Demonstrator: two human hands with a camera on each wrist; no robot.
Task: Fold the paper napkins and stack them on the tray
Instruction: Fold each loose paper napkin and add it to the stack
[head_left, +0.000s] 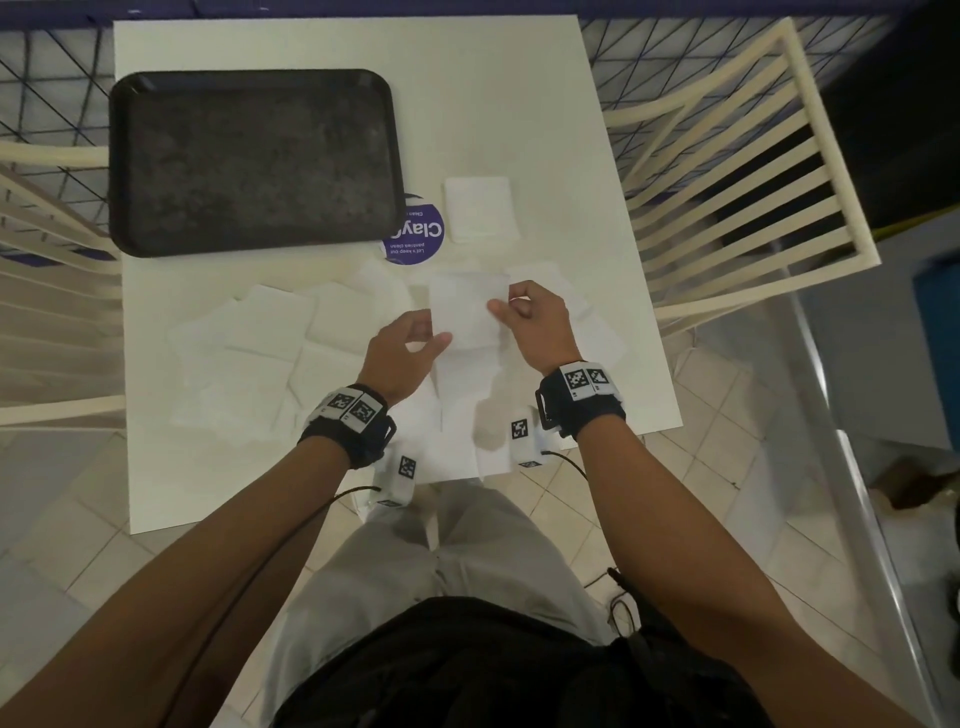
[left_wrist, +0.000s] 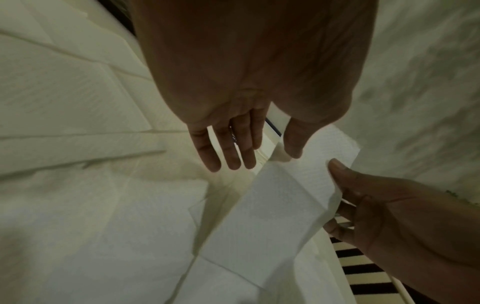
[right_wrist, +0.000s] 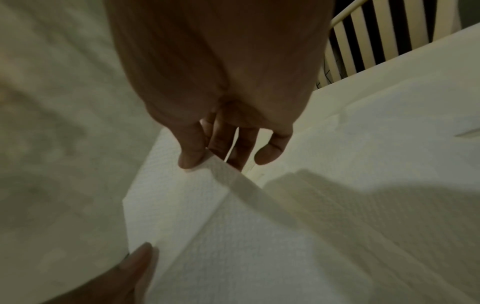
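My right hand (head_left: 511, 304) pinches the right edge of a white paper napkin (head_left: 465, 312) and holds it just above the table's middle. In the right wrist view the thumb and fingers of my right hand (right_wrist: 210, 162) close on the napkin (right_wrist: 207, 226). My left hand (head_left: 428, 335) is at its left edge. In the left wrist view my left hand (left_wrist: 259, 158) has straight fingers, with the thumb at the napkin (left_wrist: 272, 205) corner. A black tray (head_left: 156, 239) lies empty at the far left. One folded napkin (head_left: 480, 210) lies to its right. Several flat napkins (head_left: 270, 343) cover the near table.
A round purple sticker (head_left: 415, 239) is partly under the tray's near right corner. White slatted chairs stand to the right (head_left: 727, 171) and left (head_left: 47, 291) of the white table (head_left: 493, 93). The table's near edge is at my legs.
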